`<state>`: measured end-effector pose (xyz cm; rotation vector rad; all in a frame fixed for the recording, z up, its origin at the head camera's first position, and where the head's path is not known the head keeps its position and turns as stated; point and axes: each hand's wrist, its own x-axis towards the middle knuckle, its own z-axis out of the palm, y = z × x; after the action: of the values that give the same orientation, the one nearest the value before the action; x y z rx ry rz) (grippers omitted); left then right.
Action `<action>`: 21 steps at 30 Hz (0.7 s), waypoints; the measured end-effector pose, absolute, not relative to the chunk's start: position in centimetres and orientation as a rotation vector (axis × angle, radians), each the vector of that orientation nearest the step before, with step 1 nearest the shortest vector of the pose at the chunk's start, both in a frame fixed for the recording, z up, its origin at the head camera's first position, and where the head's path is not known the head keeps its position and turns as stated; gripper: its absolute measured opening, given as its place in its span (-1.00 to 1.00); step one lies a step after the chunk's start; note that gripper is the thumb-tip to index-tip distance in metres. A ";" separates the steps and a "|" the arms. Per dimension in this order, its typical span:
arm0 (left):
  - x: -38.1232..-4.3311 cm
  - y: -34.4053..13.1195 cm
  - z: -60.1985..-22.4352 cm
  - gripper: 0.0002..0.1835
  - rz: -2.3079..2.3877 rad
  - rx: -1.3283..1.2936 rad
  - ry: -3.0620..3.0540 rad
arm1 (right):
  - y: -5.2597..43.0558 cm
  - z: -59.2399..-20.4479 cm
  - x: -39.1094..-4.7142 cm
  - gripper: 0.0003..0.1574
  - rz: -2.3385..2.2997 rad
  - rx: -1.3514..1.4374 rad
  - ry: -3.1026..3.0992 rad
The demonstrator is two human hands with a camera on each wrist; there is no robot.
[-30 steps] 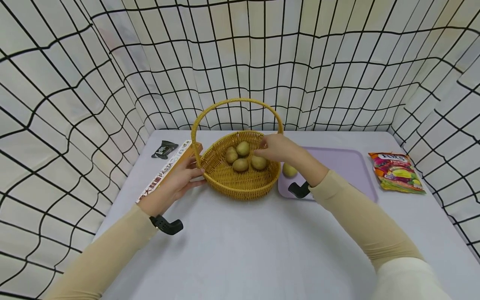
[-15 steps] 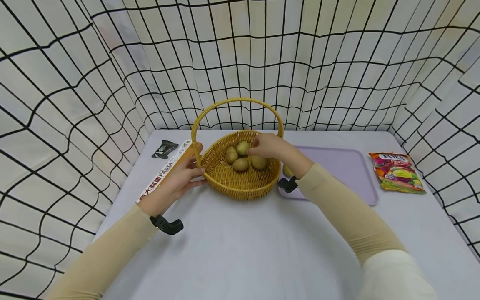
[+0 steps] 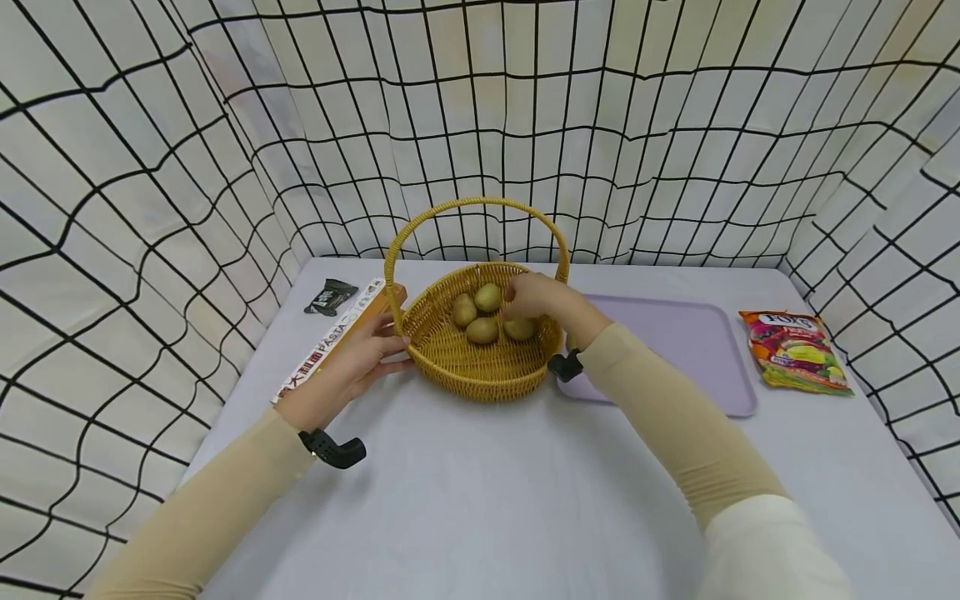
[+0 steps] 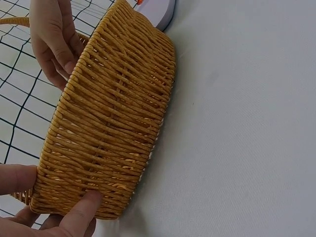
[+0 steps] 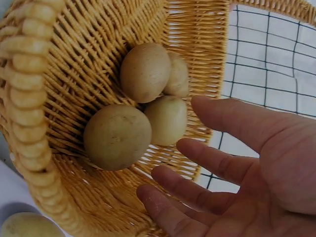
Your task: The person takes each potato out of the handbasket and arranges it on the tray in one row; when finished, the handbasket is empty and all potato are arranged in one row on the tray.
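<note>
Right hand (image 3: 534, 297) has slid deeper over the basket (image 3: 480, 379), grip open and empty above four potatoes (image 3: 482, 331); left hand (image 3: 358, 360) still braces the rim, fingers straight.

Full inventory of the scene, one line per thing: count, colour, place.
basket: 1, yellow wicker with hoop handle, table centre
potatoes: 4 in the basket, tan; a 5th shows outside the basket in the right wrist view
tray: 1, lilac, right of basket
snack bag: 1, multicoloured, far right of table
pasta box: 1, long, white and orange, left of basket
packet: 1, black, back left
table: 1, pale grey cover
backdrop: white with black grid, three sides
left hand: rests on the basket's left wall, fingers straight
right hand: open over the potatoes, holds nothing
</note>
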<state>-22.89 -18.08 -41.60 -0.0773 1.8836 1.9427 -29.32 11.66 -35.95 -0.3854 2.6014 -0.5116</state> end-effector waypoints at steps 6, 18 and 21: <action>-23.0 -17.8 -41.6 -0.25 1.933 -0.093 1.896 | 11.5 -36.3 -29.9 -0.32 -0.466 -0.401 2.600; -23.0 -17.9 -41.6 -0.24 1.950 -0.106 1.872 | 10.7 -37.5 -30.3 -0.55 -0.406 -0.376 2.563; -22.9 -17.9 -41.6 -0.24 1.951 -0.102 1.871 | 10.4 -37.8 -30.0 -0.52 -0.418 -0.359 2.516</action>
<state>-22.92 -17.91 -41.59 -0.1017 1.8707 1.9507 -30.03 10.43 -37.77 -0.3590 2.5164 -0.4184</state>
